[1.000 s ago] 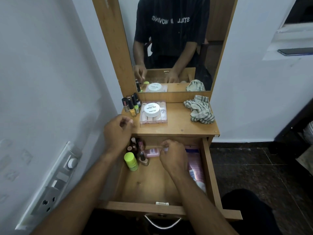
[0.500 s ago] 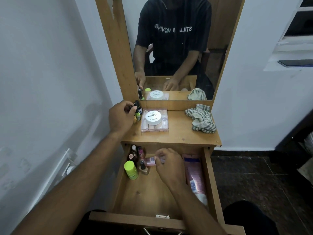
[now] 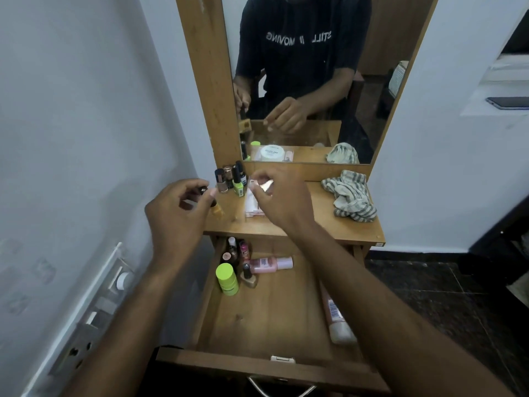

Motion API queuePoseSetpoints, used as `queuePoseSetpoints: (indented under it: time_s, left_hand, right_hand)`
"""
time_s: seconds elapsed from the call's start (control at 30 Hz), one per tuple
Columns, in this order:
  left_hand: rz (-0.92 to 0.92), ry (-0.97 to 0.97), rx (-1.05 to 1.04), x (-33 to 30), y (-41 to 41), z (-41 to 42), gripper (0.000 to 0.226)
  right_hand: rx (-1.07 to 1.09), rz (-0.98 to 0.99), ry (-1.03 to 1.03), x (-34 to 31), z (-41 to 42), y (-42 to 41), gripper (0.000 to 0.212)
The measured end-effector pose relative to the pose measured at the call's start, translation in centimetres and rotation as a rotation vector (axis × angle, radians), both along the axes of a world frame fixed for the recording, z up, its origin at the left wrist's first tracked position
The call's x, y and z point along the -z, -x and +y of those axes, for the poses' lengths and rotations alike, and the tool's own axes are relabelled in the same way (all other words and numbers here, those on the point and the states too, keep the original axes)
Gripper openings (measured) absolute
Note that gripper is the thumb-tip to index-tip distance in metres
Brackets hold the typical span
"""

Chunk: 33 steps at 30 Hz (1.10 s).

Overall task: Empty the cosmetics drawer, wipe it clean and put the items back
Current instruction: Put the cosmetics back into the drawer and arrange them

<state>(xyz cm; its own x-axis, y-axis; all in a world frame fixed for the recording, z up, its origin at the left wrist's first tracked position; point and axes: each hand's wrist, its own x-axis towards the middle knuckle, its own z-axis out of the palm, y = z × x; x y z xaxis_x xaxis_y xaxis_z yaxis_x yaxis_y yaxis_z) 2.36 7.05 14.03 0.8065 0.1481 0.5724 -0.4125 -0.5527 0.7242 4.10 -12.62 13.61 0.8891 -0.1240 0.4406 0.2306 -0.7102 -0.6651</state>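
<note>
Both hands are held over the wooden dressing-table top point(image 3: 323, 224), the left hand point(image 3: 179, 216) left of the right hand point(image 3: 282, 199). A cluster of small nail-polish bottles point(image 3: 232, 179) is set between and just behind them; a striped crumpled cloth point(image 3: 350, 199) lies well right of the right hand. Below the hands, the open wooden drawer point(image 3: 266, 325) holds a lime-capped jar point(image 3: 226, 279) and a pink bottle lying flat point(image 3: 270, 264) at its back left, and a pale tube point(image 3: 336, 319) under the right forearm.

Mirrored shirt point(image 3: 300, 53) print — "STILL MOVING" — other labels unreadable.
</note>
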Motion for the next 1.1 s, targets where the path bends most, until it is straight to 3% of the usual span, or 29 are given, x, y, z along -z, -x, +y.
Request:
queuePoseSetpoints:
  time_s: [0.27,0.5,0.7,0.9,1.1]
  left_hand:
    - [0.130,-0.052,0.192,1.7,7.8,1.6,0.018]
    - [0.236,-0.165,0.302,5.8,9.3,2.3,0.024]
    - [0.317,-0.232,0.334,8.0,9.1,3.0,0.024]
    - [0.357,-0.289,0.308,8.8,8.7,3.3,0.025]
    - [0.334,-0.420,0.267,9.0,8.2,3.5,0.024]
  right_hand:
    - [0.010,-0.007,0.255,-2.7,3.3,-6.7,0.033]
    - [0.079,0.077,0.435,-1.9,4.7,-8.4,0.009]
    - [0.051,0.118,0.434,-1.6,4.3,-8.5,0.012]
    - [0.027,0.069,0.341,-2.8,4.0,-6.6,0.001]
    - [-0.076,0.006,0.135,-3.8,1.9,3.5,0.009]
